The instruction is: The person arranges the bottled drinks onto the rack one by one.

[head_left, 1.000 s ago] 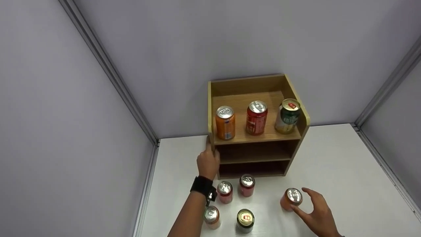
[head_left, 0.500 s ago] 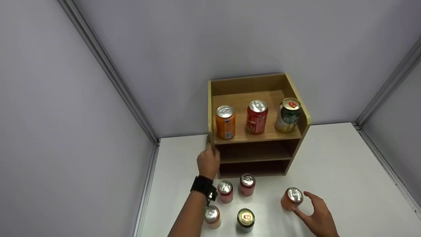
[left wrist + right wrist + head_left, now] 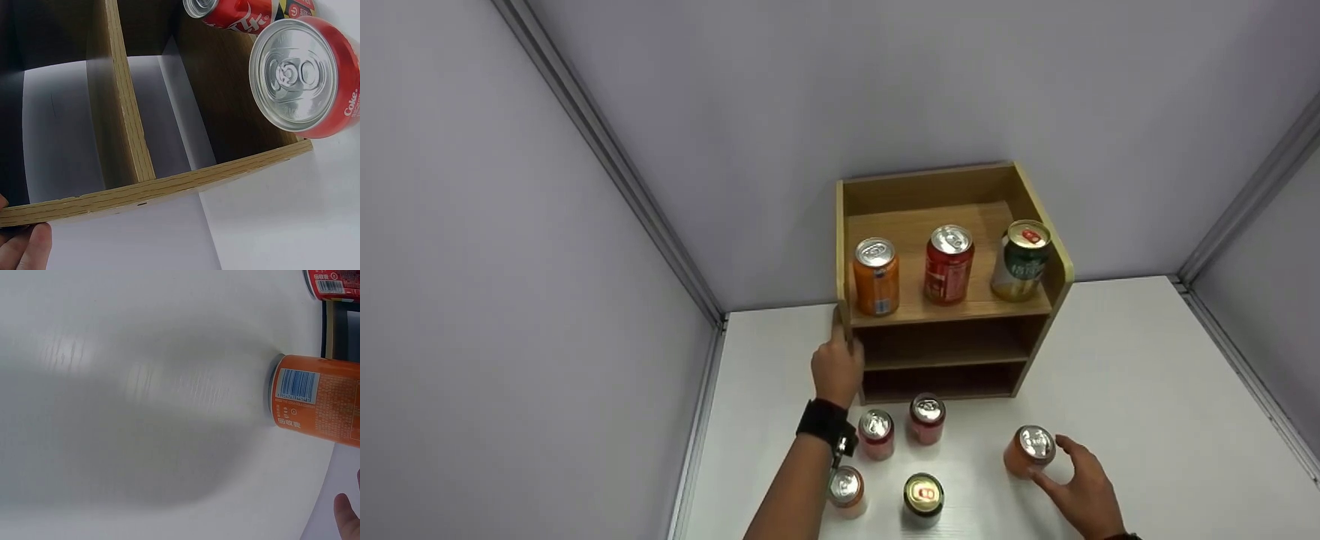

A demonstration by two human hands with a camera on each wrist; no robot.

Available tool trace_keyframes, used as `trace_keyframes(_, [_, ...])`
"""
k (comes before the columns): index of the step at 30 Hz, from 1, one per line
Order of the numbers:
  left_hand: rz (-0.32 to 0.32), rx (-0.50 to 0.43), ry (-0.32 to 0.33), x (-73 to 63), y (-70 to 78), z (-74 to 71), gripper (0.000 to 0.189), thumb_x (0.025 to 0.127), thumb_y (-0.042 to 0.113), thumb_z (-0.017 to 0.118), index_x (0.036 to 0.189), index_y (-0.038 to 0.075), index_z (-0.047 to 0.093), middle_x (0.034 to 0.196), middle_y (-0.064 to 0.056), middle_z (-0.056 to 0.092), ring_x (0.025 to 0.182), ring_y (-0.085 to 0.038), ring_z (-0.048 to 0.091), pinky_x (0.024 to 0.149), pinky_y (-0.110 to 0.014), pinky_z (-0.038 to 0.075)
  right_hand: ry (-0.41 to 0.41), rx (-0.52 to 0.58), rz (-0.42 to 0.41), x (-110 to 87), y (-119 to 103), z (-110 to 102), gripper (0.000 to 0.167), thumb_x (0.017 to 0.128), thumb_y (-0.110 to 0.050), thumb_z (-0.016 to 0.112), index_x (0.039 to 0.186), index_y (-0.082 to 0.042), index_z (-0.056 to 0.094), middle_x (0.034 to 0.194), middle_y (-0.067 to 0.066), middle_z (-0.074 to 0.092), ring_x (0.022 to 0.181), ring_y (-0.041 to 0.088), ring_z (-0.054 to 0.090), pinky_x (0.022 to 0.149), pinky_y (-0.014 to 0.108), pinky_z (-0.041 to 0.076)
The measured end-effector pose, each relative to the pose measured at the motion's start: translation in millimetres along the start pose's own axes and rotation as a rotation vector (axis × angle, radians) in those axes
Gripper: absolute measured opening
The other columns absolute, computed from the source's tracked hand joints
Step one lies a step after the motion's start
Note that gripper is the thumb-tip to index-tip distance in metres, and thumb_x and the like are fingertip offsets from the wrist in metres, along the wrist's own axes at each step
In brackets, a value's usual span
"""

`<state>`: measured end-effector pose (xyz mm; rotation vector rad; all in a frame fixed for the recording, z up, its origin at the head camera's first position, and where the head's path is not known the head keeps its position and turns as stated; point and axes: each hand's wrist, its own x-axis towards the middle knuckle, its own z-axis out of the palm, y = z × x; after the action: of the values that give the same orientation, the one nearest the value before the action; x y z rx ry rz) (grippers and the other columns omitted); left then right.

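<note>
My left hand (image 3: 838,371) grips the left side panel of a wooden shelf unit (image 3: 915,214). In the left wrist view its fingers (image 3: 38,239) show at both faces of the panel edge. At the right, an orange soda can (image 3: 1021,459) stands upright on the white table. My right hand (image 3: 1081,491) curves beside this can, thumb tip overlapping its side and index fingertip at the lid's right edge. In the right wrist view a gap shows between the fingers (image 3: 347,514) and the orange can.
On the shelf top stand an orange can (image 3: 876,291), a red can (image 3: 948,279) and a green can (image 3: 1021,264). Two red cans (image 3: 877,442) (image 3: 928,426), another orange can (image 3: 847,496) and a gold-lidded can (image 3: 924,498) stand on the table before it. Grey walls enclose the table.
My right index finger has come down slightly, closer to the orange can's lid. The left hand keeps its place on the panel, and the cans stand where they were.
</note>
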<state>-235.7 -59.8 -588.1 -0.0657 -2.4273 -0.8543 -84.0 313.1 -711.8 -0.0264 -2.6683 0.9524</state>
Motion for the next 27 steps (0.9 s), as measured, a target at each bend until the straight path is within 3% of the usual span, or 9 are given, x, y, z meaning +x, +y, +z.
trace_keyframes(5, [0.009, 0.009, 0.002, 0.1, -0.1, 0.1, 0.021, 0.085, 0.008, 0.069, 0.103, 0.001, 0.061, 0.066, -0.011, 0.066, 0.055, -0.025, 0.064, 0.048, -0.041, 0.048, -0.036, 0.009, 0.040, 4.6, 2.1, 4.6, 0.074, 0.072, -0.031, 0.087, 0.128, 0.004, 0.052, 0.120, 0.025, 0.058, 0.107, 0.042, 0.056, 0.085, 0.057, 0.043])
trace_keyframes(11, [0.013, 0.013, -0.001, -0.5, -0.6, 1.6, 0.029, 0.087, 0.009, 0.066, 0.113, -0.001, 0.060, 0.070, -0.013, 0.067, 0.057, -0.024, 0.064, 0.050, -0.040, 0.049, -0.068, 0.020, 0.067, 9.2, 4.8, 11.1, 0.075, 0.074, -0.031, 0.086, 0.127, 0.008, 0.050, 0.120, 0.029, 0.057, 0.110, 0.045, 0.054, 0.088, 0.058, 0.041])
trace_keyframes(17, [-0.001, 0.011, -0.001, -0.9, -0.5, 2.6, 0.014, 0.086, 0.009, 0.067, 0.096, 0.002, 0.061, 0.067, -0.010, 0.066, 0.056, -0.023, 0.064, 0.050, -0.039, 0.049, -0.047, 0.078, 0.065, 13.7, 7.4, 18.8, 0.076, 0.070, -0.021, 0.088, 0.127, 0.012, 0.049, 0.121, 0.033, 0.055, 0.113, 0.047, 0.053, 0.093, 0.057, 0.038])
trace_keyframes(22, [0.001, 0.020, 0.008, -1.2, -0.8, 2.1, 0.016, 0.086, 0.008, 0.068, 0.099, 0.002, 0.061, 0.066, -0.010, 0.065, 0.055, -0.023, 0.063, 0.050, -0.040, 0.048, -0.042, 0.106, 0.065, 15.1, 8.7, 25.2, 0.077, 0.068, -0.012, 0.088, 0.129, 0.011, 0.047, 0.124, 0.032, 0.054, 0.115, 0.046, 0.051, 0.095, 0.056, 0.037])
trace_keyframes(27, [0.028, 0.038, 0.020, -1.5, -1.7, 1.5, 0.013, 0.084, 0.010, 0.069, 0.092, 0.003, 0.060, 0.064, -0.009, 0.064, 0.053, -0.024, 0.062, 0.049, -0.040, 0.047, -0.022, 0.108, 0.053, 14.9, 7.8, 28.6, 0.072, 0.065, -0.006, 0.087, 0.125, 0.010, 0.050, 0.120, 0.030, 0.057, 0.113, 0.045, 0.054, 0.094, 0.055, 0.038])
